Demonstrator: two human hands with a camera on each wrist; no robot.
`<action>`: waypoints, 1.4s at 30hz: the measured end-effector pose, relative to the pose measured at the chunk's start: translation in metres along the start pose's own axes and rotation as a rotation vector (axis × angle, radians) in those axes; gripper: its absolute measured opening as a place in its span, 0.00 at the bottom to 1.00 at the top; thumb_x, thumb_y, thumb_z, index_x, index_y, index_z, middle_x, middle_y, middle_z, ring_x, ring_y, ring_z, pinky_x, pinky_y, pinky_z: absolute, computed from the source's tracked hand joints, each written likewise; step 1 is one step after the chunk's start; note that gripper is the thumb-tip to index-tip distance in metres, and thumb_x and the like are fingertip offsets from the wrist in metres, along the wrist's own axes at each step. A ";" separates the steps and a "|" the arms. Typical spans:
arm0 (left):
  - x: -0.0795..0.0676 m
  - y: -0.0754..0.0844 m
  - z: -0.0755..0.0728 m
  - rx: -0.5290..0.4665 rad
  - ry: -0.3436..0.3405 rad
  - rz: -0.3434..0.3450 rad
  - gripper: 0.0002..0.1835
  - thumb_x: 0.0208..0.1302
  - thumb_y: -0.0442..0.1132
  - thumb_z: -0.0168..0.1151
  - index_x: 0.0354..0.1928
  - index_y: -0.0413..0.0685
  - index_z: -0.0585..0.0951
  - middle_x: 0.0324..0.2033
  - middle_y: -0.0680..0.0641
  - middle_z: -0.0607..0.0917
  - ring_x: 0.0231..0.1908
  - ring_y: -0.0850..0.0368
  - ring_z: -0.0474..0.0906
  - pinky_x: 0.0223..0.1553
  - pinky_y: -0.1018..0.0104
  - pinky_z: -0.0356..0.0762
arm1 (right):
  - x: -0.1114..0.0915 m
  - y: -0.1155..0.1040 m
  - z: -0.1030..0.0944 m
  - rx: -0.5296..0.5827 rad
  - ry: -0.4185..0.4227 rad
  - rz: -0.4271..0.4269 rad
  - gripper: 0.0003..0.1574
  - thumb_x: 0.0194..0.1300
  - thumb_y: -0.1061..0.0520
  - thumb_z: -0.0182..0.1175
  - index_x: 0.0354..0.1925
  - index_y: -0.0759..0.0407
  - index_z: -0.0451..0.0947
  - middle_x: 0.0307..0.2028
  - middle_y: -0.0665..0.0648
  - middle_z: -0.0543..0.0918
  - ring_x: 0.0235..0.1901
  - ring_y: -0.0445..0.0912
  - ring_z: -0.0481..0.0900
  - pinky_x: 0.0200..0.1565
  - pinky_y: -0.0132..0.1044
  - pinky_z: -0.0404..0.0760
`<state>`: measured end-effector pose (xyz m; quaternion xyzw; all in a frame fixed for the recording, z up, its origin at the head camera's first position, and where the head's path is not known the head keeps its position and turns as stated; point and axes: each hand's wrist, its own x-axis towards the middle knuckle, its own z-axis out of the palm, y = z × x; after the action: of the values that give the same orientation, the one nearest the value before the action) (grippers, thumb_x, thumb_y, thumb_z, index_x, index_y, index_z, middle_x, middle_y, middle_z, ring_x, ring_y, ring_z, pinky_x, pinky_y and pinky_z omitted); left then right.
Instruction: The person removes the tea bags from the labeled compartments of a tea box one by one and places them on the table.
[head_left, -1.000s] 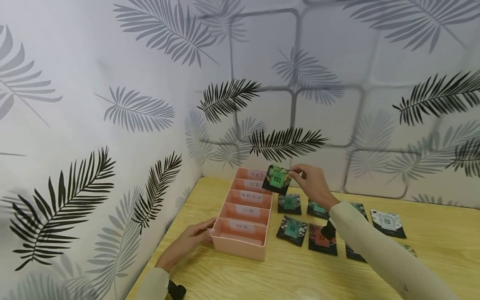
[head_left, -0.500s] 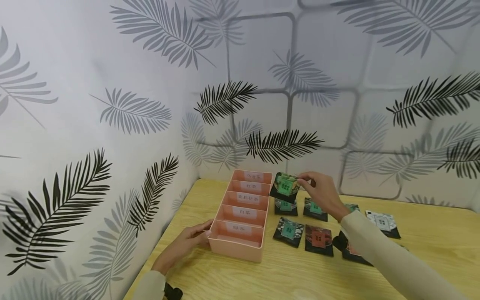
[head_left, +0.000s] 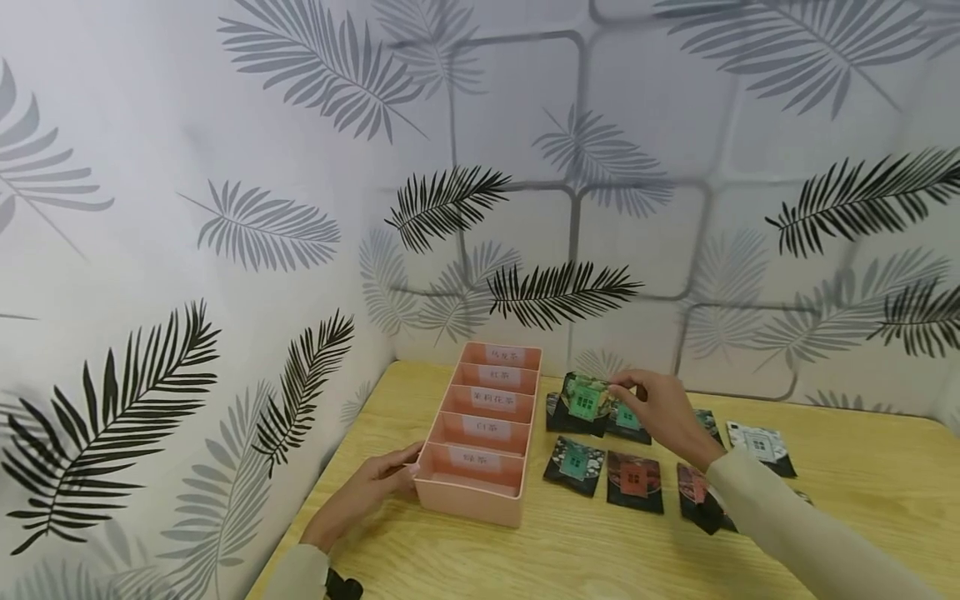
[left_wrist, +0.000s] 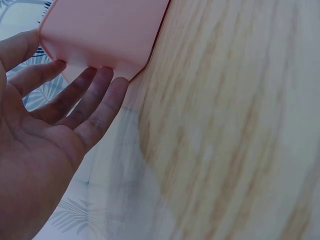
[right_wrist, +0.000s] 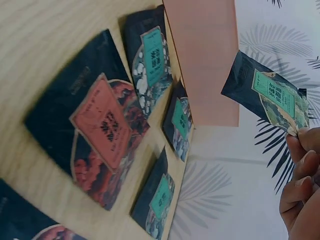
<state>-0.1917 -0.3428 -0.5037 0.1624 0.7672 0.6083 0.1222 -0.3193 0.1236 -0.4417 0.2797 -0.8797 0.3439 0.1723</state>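
In the head view my right hand [head_left: 670, 414] pinches a dark tea sachet with a green label [head_left: 586, 404] by its right edge. In the right wrist view this tea sachet [right_wrist: 271, 93] is off the table, tilted between thumb and fingertips. A pink divided box [head_left: 469, 504] with labelled compartments stands left of it. My left hand [head_left: 365, 497] is at the box's near left corner. The left wrist view shows the hand [left_wrist: 60, 125] with fairly straight fingers, tips touching the wall of the pink box [left_wrist: 102, 30].
Several sachets lie in rows right of the box, among them a red-labelled one [head_left: 635, 482], a green-labelled one [head_left: 574, 465] and a white one [head_left: 761, 447]. The wooden table [head_left: 600, 554] meets patterned walls [head_left: 300, 208] at the left and back.
My right hand has carried the green-labelled tea sachet from the box's back right side rightward and down, over the back row of sachets. The left hand stays at the box corner.
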 end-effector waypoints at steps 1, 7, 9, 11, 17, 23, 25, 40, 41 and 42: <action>0.000 0.000 0.000 0.002 0.003 -0.004 0.30 0.83 0.44 0.50 0.81 0.50 0.59 0.77 0.41 0.62 0.70 0.41 0.68 0.63 0.51 0.75 | -0.003 0.000 0.000 -0.005 0.000 -0.005 0.10 0.74 0.53 0.65 0.49 0.52 0.88 0.22 0.44 0.78 0.13 0.40 0.58 0.21 0.36 0.62; -0.002 0.001 0.001 0.019 0.017 -0.028 0.31 0.83 0.47 0.50 0.81 0.50 0.59 0.77 0.42 0.61 0.72 0.42 0.64 0.64 0.56 0.75 | -0.021 -0.002 0.002 -0.014 -0.021 0.004 0.09 0.73 0.53 0.66 0.48 0.51 0.88 0.15 0.43 0.71 0.14 0.39 0.58 0.21 0.35 0.61; -0.002 0.002 0.001 0.019 0.020 -0.031 0.31 0.82 0.47 0.51 0.81 0.50 0.59 0.77 0.42 0.61 0.72 0.42 0.64 0.64 0.57 0.75 | -0.026 -0.002 0.002 -0.015 -0.031 0.010 0.10 0.73 0.52 0.66 0.48 0.51 0.88 0.15 0.42 0.70 0.13 0.39 0.57 0.21 0.34 0.60; -0.002 0.003 0.001 0.015 0.021 -0.027 0.31 0.82 0.47 0.51 0.81 0.49 0.59 0.77 0.42 0.61 0.72 0.42 0.65 0.64 0.56 0.75 | -0.030 -0.003 0.003 -0.009 -0.039 0.011 0.10 0.73 0.52 0.66 0.49 0.51 0.88 0.14 0.42 0.68 0.13 0.38 0.56 0.20 0.34 0.60; -0.002 0.004 0.002 0.018 0.040 -0.019 0.31 0.82 0.46 0.52 0.80 0.49 0.60 0.77 0.41 0.62 0.71 0.43 0.67 0.62 0.60 0.76 | -0.042 -0.005 0.008 0.067 -0.082 0.035 0.10 0.73 0.51 0.66 0.48 0.50 0.88 0.15 0.45 0.73 0.11 0.38 0.61 0.19 0.34 0.65; -0.003 0.005 0.003 0.021 0.032 -0.026 0.31 0.82 0.46 0.51 0.81 0.49 0.60 0.77 0.42 0.62 0.71 0.42 0.66 0.62 0.64 0.75 | -0.054 -0.008 0.012 0.111 -0.154 0.111 0.11 0.74 0.49 0.65 0.48 0.50 0.88 0.18 0.51 0.77 0.12 0.39 0.63 0.21 0.34 0.67; -0.003 0.005 0.003 0.030 0.033 -0.024 0.31 0.82 0.46 0.51 0.81 0.49 0.60 0.77 0.42 0.62 0.72 0.43 0.64 0.62 0.68 0.74 | -0.058 -0.009 0.013 0.123 -0.179 0.141 0.12 0.74 0.47 0.64 0.50 0.48 0.87 0.18 0.51 0.77 0.13 0.39 0.63 0.20 0.34 0.67; -0.005 0.005 0.004 0.037 0.027 -0.021 0.30 0.82 0.46 0.51 0.81 0.51 0.60 0.77 0.43 0.62 0.74 0.42 0.61 0.62 0.71 0.72 | -0.093 -0.014 0.032 0.200 -0.258 0.184 0.05 0.71 0.49 0.67 0.43 0.44 0.89 0.20 0.46 0.77 0.16 0.37 0.62 0.21 0.32 0.63; -0.005 0.005 0.004 0.037 0.028 -0.023 0.30 0.82 0.46 0.51 0.81 0.51 0.60 0.77 0.43 0.62 0.74 0.42 0.61 0.62 0.71 0.72 | -0.094 -0.014 0.033 0.209 -0.264 0.191 0.05 0.71 0.50 0.67 0.43 0.44 0.89 0.22 0.47 0.79 0.17 0.37 0.63 0.21 0.32 0.64; -0.005 0.005 0.004 0.036 0.029 -0.024 0.30 0.82 0.46 0.51 0.81 0.52 0.60 0.77 0.43 0.62 0.73 0.43 0.62 0.63 0.71 0.72 | -0.096 -0.014 0.033 0.218 -0.272 0.199 0.05 0.71 0.50 0.67 0.43 0.44 0.89 0.24 0.46 0.81 0.18 0.38 0.65 0.22 0.32 0.66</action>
<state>-0.1854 -0.3404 -0.4996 0.1462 0.7818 0.5950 0.1153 -0.2391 0.1274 -0.5052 0.2520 -0.8758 0.4115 -0.0142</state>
